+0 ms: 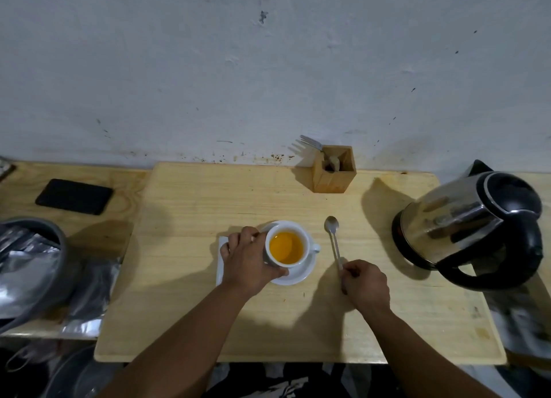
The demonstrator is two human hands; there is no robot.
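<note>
White porcelain is gripped at the centre of the frame: the cup (310, 240) is held by the left hand (247, 260), whose fingers are curled round its left side, with the thumb at the near rim. The cup is filled almost to the brim with a clear orange-yellow liquid, and its small handle points right. It is set on a white saucer (301, 276), under whose left edge a white sheet (220, 260) is tucked.

Just right of the saucer, a metal spoon (334, 242) is pinched by its handle end in the curled fingers of the right hand (366, 284). The oval bowl of the spoon points toward the top of the frame and is seen empty. Whether the spoon rests on the pale wooden desk (193, 206) or is lifted just off it cannot be told.

Above the spoon, against the wall, a square wooden holder (334, 177) is stood, and a fork (311, 143) leans out of it, tines up. At the right edge a steel kettle (453, 221) with a black lid and handle is placed. At the left edge a grey container (58, 233) is filled with silver packets (26, 254), and a flat black object (74, 196) lies above it.
</note>
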